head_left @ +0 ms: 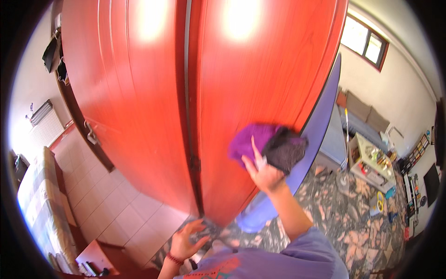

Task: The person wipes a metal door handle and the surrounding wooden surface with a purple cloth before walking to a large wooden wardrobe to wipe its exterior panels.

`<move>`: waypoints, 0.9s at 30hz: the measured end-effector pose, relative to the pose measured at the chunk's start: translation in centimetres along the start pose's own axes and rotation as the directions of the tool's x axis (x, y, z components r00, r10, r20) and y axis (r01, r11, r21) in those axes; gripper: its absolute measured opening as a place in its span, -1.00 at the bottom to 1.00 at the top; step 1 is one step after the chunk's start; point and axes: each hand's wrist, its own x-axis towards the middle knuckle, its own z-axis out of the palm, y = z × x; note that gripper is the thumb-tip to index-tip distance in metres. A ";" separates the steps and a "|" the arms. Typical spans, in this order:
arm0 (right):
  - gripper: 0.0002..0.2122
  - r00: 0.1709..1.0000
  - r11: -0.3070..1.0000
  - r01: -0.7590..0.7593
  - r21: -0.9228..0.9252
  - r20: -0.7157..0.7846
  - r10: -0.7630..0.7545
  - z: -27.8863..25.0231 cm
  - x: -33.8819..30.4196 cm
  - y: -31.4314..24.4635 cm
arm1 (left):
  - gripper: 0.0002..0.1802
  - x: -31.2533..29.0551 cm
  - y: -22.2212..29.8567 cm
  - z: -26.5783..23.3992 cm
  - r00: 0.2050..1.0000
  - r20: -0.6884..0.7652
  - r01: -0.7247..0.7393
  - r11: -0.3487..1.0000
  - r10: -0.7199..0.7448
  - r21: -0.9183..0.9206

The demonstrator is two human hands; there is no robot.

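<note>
The right hand reaches up from the person's violet sleeve and is closed on a bunched purple and black cloth, with two of its digits extended over the purple side and the other fingers hidden by the dark side. The cloth lies in front of the lower part of the right-hand red door panel, near that panel's outer edge; whether it is pressed flat against the wood cannot be told. The left hand is low and well apart from the right one, holding nothing visible, its fingers loosely curled and the thumb spread away from them, just beside the bottom corner of the panels; actual contact with the wood cannot be made out. A red bracelet circles its wrist. The cloth is crumpled, bright purple on the left and black on the right, with slightly blurred edges. The left-hand red door panel stands across a narrow dark gap, and a speckled stone floor shows beneath the right forearm
</note>
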 end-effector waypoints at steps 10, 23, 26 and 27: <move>-0.33 0.929 0.970 0.211 -0.121 -0.283 -0.238 -10.2 23.3 5.9 | -0.51 1.2 -5.4 -2.2 0.982 -0.024 0.185 0.980 -0.187 -0.075; -0.38 0.801 0.770 -0.108 -0.629 -0.514 -0.307 -18.0 52.0 9.8 | -0.52 17.7 -1.6 -11.4 0.886 -0.141 -0.414 0.890 0.442 0.191; -0.30 0.797 0.790 -0.283 -0.544 -0.591 -0.121 -18.2 57.8 11.0 | -0.54 20.5 0.1 -11.9 0.804 -0.173 -0.525 0.816 0.569 0.241; -0.29 0.766 0.787 -0.342 -0.513 -0.638 -0.083 -18.4 59.4 11.2 | -0.54 21.1 0.4 -12.2 0.793 -0.187 -0.552 0.813 0.580 0.183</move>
